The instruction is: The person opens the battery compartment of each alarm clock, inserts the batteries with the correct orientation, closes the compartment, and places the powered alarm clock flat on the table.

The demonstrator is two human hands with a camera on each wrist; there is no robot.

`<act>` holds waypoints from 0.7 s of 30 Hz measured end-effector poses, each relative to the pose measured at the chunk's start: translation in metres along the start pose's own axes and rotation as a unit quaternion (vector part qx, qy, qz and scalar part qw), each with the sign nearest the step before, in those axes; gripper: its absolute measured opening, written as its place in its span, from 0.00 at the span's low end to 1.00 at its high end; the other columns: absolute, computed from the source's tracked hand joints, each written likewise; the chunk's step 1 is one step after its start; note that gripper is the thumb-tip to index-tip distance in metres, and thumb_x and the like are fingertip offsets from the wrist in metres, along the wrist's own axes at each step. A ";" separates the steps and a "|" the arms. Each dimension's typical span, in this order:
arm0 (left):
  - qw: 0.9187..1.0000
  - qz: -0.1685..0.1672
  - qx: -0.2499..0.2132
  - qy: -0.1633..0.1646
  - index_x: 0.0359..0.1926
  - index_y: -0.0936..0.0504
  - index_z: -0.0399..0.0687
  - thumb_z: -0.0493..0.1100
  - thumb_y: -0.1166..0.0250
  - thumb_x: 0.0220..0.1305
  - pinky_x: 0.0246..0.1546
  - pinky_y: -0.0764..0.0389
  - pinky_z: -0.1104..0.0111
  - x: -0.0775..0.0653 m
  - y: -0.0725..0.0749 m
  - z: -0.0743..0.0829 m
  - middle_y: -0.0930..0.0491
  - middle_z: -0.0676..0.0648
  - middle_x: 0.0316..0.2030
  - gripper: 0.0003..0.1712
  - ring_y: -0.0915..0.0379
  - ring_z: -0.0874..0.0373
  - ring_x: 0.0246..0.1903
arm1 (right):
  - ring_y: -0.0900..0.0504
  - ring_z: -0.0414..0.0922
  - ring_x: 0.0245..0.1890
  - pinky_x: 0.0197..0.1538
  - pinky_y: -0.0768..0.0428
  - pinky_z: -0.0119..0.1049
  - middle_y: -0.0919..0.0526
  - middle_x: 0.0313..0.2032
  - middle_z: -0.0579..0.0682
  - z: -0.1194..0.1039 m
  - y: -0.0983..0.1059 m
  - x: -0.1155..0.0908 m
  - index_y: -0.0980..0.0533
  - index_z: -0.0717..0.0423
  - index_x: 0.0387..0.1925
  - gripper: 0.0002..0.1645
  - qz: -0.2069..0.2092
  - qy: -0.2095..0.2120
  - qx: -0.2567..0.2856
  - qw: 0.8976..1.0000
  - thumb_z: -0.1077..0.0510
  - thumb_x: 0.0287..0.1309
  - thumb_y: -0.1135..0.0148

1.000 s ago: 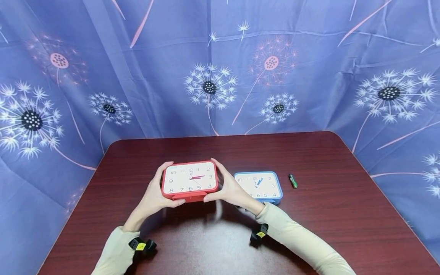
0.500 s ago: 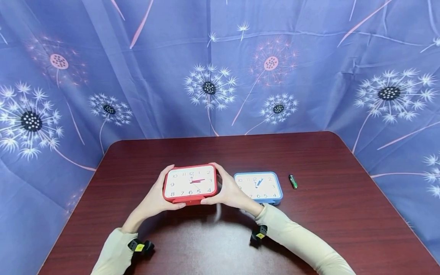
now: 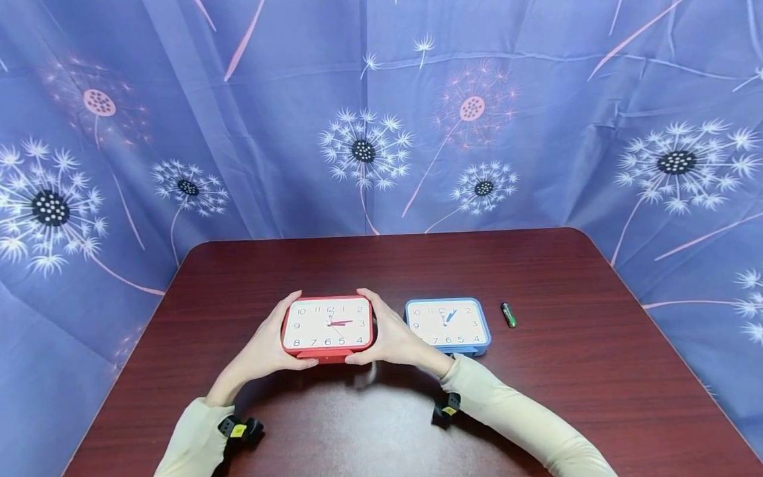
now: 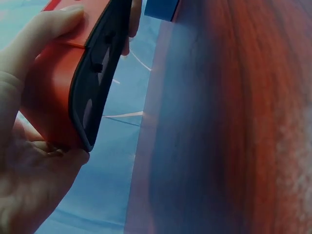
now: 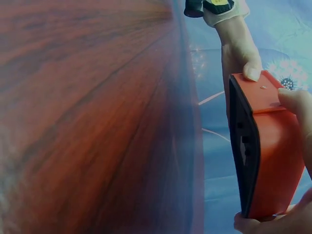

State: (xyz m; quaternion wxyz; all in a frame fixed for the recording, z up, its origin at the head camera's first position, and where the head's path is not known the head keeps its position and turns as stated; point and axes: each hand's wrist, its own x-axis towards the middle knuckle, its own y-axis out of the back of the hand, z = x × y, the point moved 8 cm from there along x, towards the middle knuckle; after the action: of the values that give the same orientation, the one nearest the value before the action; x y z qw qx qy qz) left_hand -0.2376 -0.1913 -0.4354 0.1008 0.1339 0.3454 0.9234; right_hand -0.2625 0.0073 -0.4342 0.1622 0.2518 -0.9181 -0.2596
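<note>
A red alarm clock (image 3: 328,324) with a white dial faces up toward the head camera, held between both hands. My left hand (image 3: 268,341) grips its left end, the thumb along the lower edge and fingers at the top corner. The right end is gripped by my right hand (image 3: 393,334) in the same way. Both wrist views show the black back of the red clock (image 4: 63,73) standing off the table. Just right of my right hand, a blue alarm clock (image 3: 448,323) lies on the table, its lower left partly covered by that hand.
A small green battery (image 3: 508,315) lies right of the blue clock on the dark red wooden table (image 3: 566,371). Behind the table hangs a blue curtain (image 3: 286,132) with dandelion prints. Each sleeve carries a black wrist camera (image 3: 240,429).
Both hands have lowered the red clock toward the near side of the table and slightly left, and its dial has levelled. The blue clock and battery stay where they were.
</note>
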 end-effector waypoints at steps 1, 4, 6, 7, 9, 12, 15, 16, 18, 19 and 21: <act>1.000 -0.001 0.005 -0.001 0.73 0.51 0.43 0.52 0.17 0.33 0.55 0.28 0.50 0.000 0.000 0.000 0.32 0.41 0.61 0.70 0.32 0.51 0.55 | 0.27 0.45 0.55 0.61 0.28 0.46 0.29 0.59 0.53 0.000 -0.001 0.000 0.49 0.52 0.71 0.69 -0.004 0.000 -0.006 1.000 0.48 0.29 0.18; 1.000 -0.008 0.021 -0.007 0.73 0.50 0.44 0.54 0.17 0.32 0.55 0.28 0.49 -0.001 -0.002 0.000 0.34 0.42 0.62 0.70 0.32 0.52 0.55 | 0.27 0.45 0.54 0.60 0.27 0.44 0.28 0.57 0.53 -0.001 -0.002 0.001 0.47 0.56 0.70 0.68 -0.012 0.006 -0.028 1.000 0.47 0.29 0.18; 0.999 -0.015 0.027 -0.013 0.73 0.49 0.43 0.55 0.17 0.33 0.55 0.28 0.49 -0.001 -0.004 0.001 0.36 0.41 0.63 0.70 0.33 0.51 0.56 | 0.27 0.45 0.54 0.59 0.27 0.44 0.28 0.56 0.54 -0.003 -0.002 0.002 0.45 0.59 0.69 0.67 -0.015 0.015 -0.041 0.999 0.47 0.29 0.19; 0.999 -0.019 0.031 -0.013 0.73 0.49 0.44 0.55 0.18 0.33 0.55 0.28 0.49 -0.002 -0.005 0.001 0.36 0.40 0.63 0.69 0.33 0.51 0.56 | 0.27 0.45 0.54 0.59 0.27 0.44 0.27 0.56 0.54 -0.003 -0.002 0.002 0.45 0.59 0.68 0.66 -0.017 0.018 -0.048 0.999 0.47 0.28 0.19; 0.999 -0.027 0.036 -0.018 0.73 0.48 0.44 0.55 0.18 0.33 0.55 0.28 0.49 -0.002 -0.007 0.002 0.37 0.40 0.64 0.69 0.34 0.51 0.56 | 0.28 0.45 0.54 0.59 0.27 0.43 0.27 0.55 0.54 -0.003 -0.003 0.002 0.44 0.60 0.68 0.66 -0.020 0.022 -0.061 0.998 0.46 0.27 0.19; 0.998 -0.035 0.052 -0.022 0.73 0.49 0.44 0.55 0.18 0.33 0.55 0.28 0.50 -0.002 -0.008 0.002 0.38 0.40 0.64 0.69 0.34 0.52 0.56 | 0.28 0.45 0.53 0.58 0.27 0.43 0.27 0.54 0.54 -0.003 -0.004 0.002 0.44 0.60 0.67 0.66 -0.020 0.031 -0.073 0.997 0.46 0.27 0.19; 0.997 -0.040 0.057 -0.026 0.73 0.49 0.43 0.54 0.18 0.33 0.55 0.27 0.51 -0.002 -0.009 0.002 0.38 0.41 0.63 0.69 0.34 0.52 0.55 | 0.28 0.44 0.53 0.57 0.26 0.42 0.27 0.54 0.54 -0.002 -0.006 0.002 0.44 0.60 0.67 0.66 -0.019 0.034 -0.079 0.996 0.47 0.26 0.19; 0.997 -0.042 0.057 -0.026 0.73 0.49 0.43 0.53 0.18 0.33 0.55 0.27 0.51 -0.002 -0.009 0.002 0.38 0.41 0.63 0.69 0.34 0.52 0.55 | 0.28 0.44 0.53 0.57 0.27 0.41 0.27 0.54 0.54 -0.002 -0.006 0.002 0.44 0.60 0.67 0.66 -0.020 0.034 -0.083 0.996 0.47 0.26 0.19; 0.997 -0.044 0.056 -0.027 0.72 0.49 0.42 0.53 0.18 0.32 0.55 0.27 0.51 -0.002 -0.010 0.002 0.38 0.41 0.63 0.69 0.34 0.52 0.55 | 0.29 0.44 0.54 0.58 0.27 0.41 0.28 0.56 0.54 -0.002 -0.008 0.002 0.44 0.60 0.67 0.66 -0.020 0.034 -0.086 0.995 0.47 0.26 0.19; 0.997 -0.044 0.057 -0.028 0.72 0.48 0.42 0.53 0.17 0.32 0.55 0.27 0.51 -0.002 -0.010 0.002 0.38 0.41 0.63 0.69 0.34 0.52 0.56 | 0.29 0.44 0.54 0.58 0.27 0.41 0.29 0.56 0.54 -0.001 -0.008 0.002 0.44 0.60 0.67 0.66 -0.021 0.034 -0.088 0.995 0.46 0.26 0.19; 0.997 -0.045 0.061 -0.031 0.72 0.48 0.41 0.53 0.17 0.32 0.55 0.27 0.51 -0.002 -0.010 0.001 0.38 0.40 0.63 0.69 0.34 0.52 0.56 | 0.29 0.45 0.55 0.59 0.27 0.42 0.30 0.58 0.55 -0.001 -0.009 0.003 0.44 0.61 0.67 0.66 -0.022 0.036 -0.089 0.995 0.46 0.26 0.19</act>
State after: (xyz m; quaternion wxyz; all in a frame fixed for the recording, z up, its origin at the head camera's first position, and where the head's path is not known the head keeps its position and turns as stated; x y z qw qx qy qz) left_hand -0.2348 -0.1832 -0.4414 0.1443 0.1523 0.4033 0.8907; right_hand -0.2605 -0.0016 -0.4379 0.2109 0.2659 -0.8791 -0.3347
